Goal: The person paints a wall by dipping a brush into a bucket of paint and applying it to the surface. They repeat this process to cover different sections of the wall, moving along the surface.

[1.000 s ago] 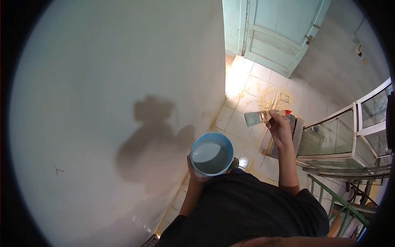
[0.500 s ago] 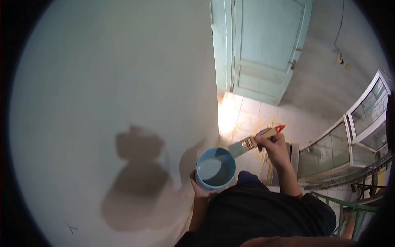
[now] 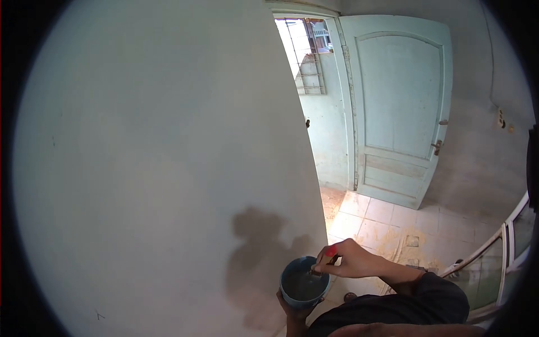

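Note:
My left hand (image 3: 293, 310) is wrapped round the lower side of a blue bucket (image 3: 284, 293), holding it close to the wall. Pale paint (image 3: 303, 285) lies inside the bucket. Over the rim, my right hand (image 3: 349, 259) grips a paintbrush (image 3: 331, 253) by its wooden handle with a red end. The metal band of the brush is at the bucket's mouth, and its bristles are hidden from view.
A pale wall (image 3: 168, 140) fills the left side, with my shadow on it. An open pale green door (image 3: 398, 95) stands beyond the wall's edge. Stained floor tiles (image 3: 382, 213) lie below it. A glass-paned cabinet (image 3: 488, 269) is at the right.
My right hand has brought the paintbrush from beside the bucket to over its mouth, bristle end down. The view has tilted up, showing more of the door and doorway.

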`<state>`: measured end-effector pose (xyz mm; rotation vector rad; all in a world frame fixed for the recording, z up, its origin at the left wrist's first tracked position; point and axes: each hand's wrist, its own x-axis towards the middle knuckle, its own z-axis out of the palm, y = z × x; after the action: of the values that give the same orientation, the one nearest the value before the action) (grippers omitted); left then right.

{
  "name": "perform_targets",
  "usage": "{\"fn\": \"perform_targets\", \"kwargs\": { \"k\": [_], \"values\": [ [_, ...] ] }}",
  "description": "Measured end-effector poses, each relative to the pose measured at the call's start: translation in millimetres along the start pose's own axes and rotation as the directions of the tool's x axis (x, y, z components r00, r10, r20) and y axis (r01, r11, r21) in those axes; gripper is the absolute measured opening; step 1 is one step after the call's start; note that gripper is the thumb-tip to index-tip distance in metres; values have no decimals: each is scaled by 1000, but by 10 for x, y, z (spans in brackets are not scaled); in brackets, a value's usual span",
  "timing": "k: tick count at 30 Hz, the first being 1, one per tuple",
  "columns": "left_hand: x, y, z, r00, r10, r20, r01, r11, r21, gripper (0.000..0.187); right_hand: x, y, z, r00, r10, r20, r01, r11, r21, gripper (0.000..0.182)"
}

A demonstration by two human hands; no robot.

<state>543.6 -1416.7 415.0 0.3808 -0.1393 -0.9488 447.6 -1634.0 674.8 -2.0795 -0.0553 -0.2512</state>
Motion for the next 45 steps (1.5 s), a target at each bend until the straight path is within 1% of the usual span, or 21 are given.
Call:
{"fn": "perform_targets", "kwargs": {
  "k": [1,3,4,6,8,9,10,11,12,15,17,18,19,24,25,26,28,31,38,40,45],
  "values": [
    [94,-73,117,1000,8,-3,-8,1000,-6,83,46,47,-80,1000,-14,8,14,1000,7,17],
    [180,-174,331,1000,23,-13,-23,999,-23,83,106,132,-229,985,-30,172,36,999,-33,16],
    [215,-238,445,999,28,-19,-29,999,-37,83,141,171,-293,983,-36,182,42,999,-27,16],
    [252,-339,682,998,40,-45,-42,998,-56,83,176,237,-358,975,-172,140,164,984,73,15],
    [282,-441,876,969,99,-225,-106,994,-18,82,204,217,-480,970,-153,190,148,988,41,14],
    [283,-490,873,964,98,-245,-109,994,-30,82,215,208,-535,965,-137,225,142,990,-7,13],
    [304,-515,823,973,112,-200,-125,991,-51,81,207,209,-562,963,-124,241,128,992,-1,13],
    [306,-536,800,980,127,-154,-140,987,-74,81,194,219,-576,964,-126,236,131,991,-4,13],
    [294,-545,843,977,124,-172,-141,986,-88,81,180,230,-582,965,-127,231,132,991,-7,12],
    [240,-499,978,952,126,-280,-139,990,-28,79,172,245,-572,963,-105,249,107,994,6,12],
    [202,-510,1007,915,223,-337,-219,974,51,77,180,217,-547,962,-111,248,119,993,-21,12],
    [150,-503,1007,913,213,-348,-227,974,-1,76,180,209,-516,960,-128,248,140,990,-28,12],
    [86,-493,1016,910,205,-362,-241,969,-57,74,168,212,-457,965,-197,175,191,980,51,14],
    [-177,-512,1086,890,385,-245,-410,910,-62,69,141,-47,-299,962,-97,255,95,995,21,13],
    [-227,-496,1124,885,400,-238,-427,901,-75,67,137,-50,-237,960,-149,236,147,989,25,14],
    [-285,-500,1096,869,410,-276,-448,890,-90,67,128,-125,-208,958,-129,254,131,991,11,14],
    [-387,-481,1042,867,436,-243,-458,888,-44,66,107,-213,-110,949,-160,271,163,987,12,13],
    [-553,-500,948,833,476,-282,-506,861,-44,67,104,-270,71,925,-136,354,153,988,-19,13],
    [-593,-532,1059,819,502,-279,-541,837,-80,65,136,-134,326,911,-221,347,252,967,-45,13],
    [-595,-539,1073,788,545,-288,-573,819,-19,63,126,-153,366,908,-176,381,230,968,-98,12],
    [-699,-494,1101,759,547,-354,-571,820,41,63,70,-86,591,897,-203,392,271,955,-124,11]
  ]
}}
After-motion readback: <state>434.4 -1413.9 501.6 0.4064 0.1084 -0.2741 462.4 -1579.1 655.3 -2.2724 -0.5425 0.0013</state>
